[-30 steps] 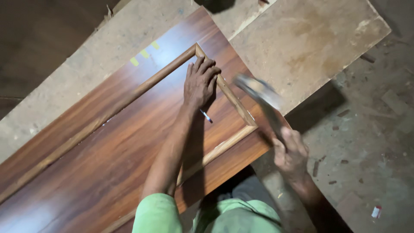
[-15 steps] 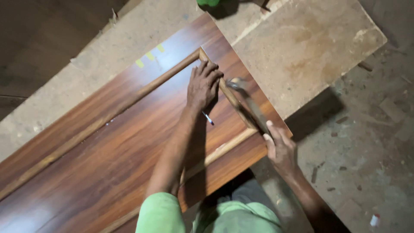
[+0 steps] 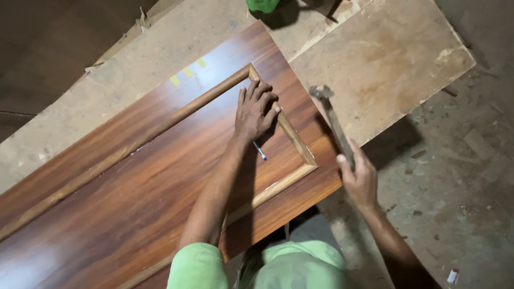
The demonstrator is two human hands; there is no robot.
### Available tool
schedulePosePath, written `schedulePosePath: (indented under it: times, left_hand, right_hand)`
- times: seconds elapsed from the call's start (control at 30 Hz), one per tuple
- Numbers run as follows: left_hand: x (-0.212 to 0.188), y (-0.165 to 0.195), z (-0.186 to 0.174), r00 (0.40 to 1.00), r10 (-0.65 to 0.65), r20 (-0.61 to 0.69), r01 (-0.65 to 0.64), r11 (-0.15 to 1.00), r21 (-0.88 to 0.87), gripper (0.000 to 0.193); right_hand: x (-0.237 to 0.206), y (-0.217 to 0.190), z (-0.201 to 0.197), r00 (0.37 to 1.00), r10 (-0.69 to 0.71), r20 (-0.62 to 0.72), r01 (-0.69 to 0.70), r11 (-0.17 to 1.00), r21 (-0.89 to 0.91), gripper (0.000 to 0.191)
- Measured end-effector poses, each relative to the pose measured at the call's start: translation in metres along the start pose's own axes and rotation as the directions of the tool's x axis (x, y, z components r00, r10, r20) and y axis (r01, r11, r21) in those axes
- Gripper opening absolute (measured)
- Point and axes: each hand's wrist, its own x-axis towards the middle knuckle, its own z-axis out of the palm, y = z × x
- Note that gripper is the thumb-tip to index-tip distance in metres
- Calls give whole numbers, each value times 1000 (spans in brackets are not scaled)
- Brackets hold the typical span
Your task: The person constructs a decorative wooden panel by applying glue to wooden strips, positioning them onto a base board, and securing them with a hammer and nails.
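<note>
Pressing flat, my left hand [image 3: 256, 109] pinned the pale moulding strip [image 3: 292, 134] onto the brown door panel [image 3: 134, 182]; my right hand [image 3: 360, 179], clenched around the hammer [image 3: 334, 126], had raised it again after a strike, suggesting another blow.

Moulding frame [image 3: 292, 140] lies on the panel [image 3: 134, 192] — pen [image 3: 259, 151] inside it, board [image 3: 375, 59] behind.

A dusty grey floor [image 3: 455, 176] is showing on the right, with little bits of rubbish lying on it. Pale worn boards [image 3: 385, 59] are lying flat. A dark shadow is sitting at the top left.
</note>
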Motion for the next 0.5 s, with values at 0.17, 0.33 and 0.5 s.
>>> schedulePosePath:
  times: [0.17,0.33,0.5]
  left_hand:
    - [-2,-4,-21,998,46,-54,-57,972,-229,39]
    - [-5,3,-31,972,-117,-201,109,993,-54,31]
    - [10,9,-26,957,-190,-220,217,971,103,40]
  right_hand:
    - [81,28,-5,997,76,-27,-80,974,-211,49]
    - [167,44,-17,999,-44,-14,38,949,-312,36]
    - [383,49,9,900,-437,-7,398,827,-398,40]
